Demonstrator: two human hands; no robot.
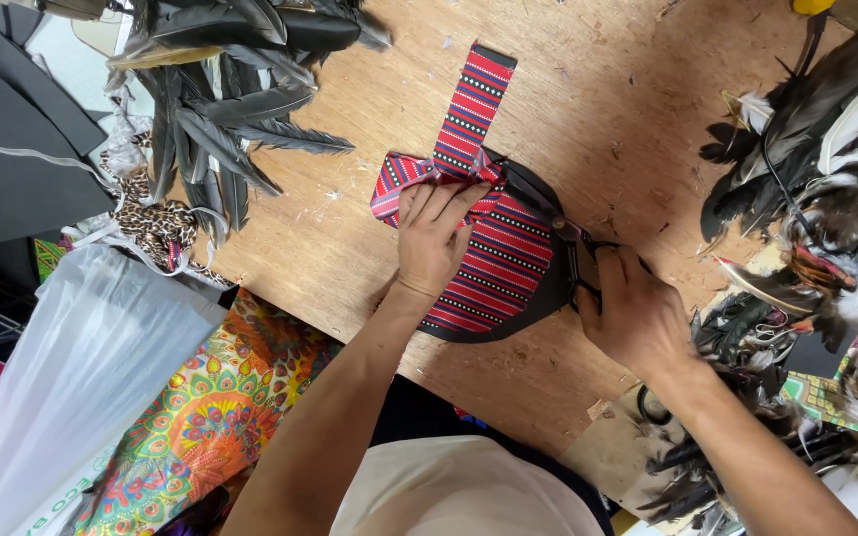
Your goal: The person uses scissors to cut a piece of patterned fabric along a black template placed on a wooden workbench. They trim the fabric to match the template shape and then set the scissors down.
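A red striped woven cloth [508, 253] lies over a black rounded backing piece [548, 293] on the wooden table [588, 89]. A strip of the same cloth [473, 104] runs away from it toward the table's far side. My left hand [434, 238] presses flat on the cloth near its folded top. My right hand [633, 313] grips black-handled scissors [573, 248], whose blades lie along the right edge of the cloth and backing.
Dark feathers [220, 109] lie in a bunch at the upper left, with more feathers [816, 149] piled at the right. A leopard-print cloth [156, 223], a white plastic bag [71, 377] and a bright patterned fabric [211, 417] sit at the left.
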